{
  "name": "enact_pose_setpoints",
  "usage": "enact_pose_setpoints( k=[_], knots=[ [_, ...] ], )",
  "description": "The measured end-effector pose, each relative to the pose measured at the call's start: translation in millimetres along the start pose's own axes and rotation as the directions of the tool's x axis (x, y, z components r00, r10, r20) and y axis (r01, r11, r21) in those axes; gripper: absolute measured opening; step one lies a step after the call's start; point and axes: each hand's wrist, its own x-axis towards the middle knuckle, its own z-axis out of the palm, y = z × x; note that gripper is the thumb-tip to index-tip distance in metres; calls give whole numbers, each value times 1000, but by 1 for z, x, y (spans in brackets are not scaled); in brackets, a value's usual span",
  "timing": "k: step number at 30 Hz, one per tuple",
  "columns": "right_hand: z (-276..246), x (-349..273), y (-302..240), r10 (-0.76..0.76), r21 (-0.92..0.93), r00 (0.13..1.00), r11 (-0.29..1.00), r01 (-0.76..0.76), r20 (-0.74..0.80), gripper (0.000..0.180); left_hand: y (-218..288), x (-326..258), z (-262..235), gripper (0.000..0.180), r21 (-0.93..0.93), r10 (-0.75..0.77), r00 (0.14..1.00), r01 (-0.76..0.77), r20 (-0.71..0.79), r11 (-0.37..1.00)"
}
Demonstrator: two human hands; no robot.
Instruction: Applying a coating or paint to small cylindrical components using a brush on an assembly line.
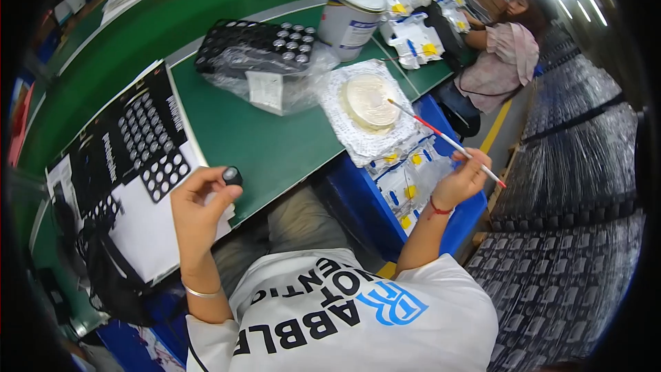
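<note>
My left hand (196, 207) pinches a small round black part (233, 176) between thumb and fingertips, just over the near edge of the green table (268, 145). My right hand (465, 178) grips a thin brush with a red and white handle (447, 139). The brush tip reaches a shallow round dish of pale paste (370, 100), which sits on a white lacy mat. A black tray (251, 45) with several of the same round parts lies farther back on a clear plastic bag.
A white metal can (352, 8) stands behind the dish. Black perforated sheets (144, 138) on white paper lie at my left. A blue bin (413, 193) holds white packets with yellow and blue marks. Another person (499, 55) sits at the far right, beside stacked dark trays (571, 165).
</note>
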Motion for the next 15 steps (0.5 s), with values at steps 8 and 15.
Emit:
enact_pose_setpoints(
  k=[8, 15],
  knots=[
    [31, -45, -51, 173, 688, 838, 499, -527, 517, 22, -23, -28, -22, 18, -345, -176, 980, 196, 87, 918],
    [56, -73, -75, 71, 608, 729, 501, -616, 681, 23, -14, -38, -30, 16, -392, -134, 979, 185, 154, 901]
  ],
)
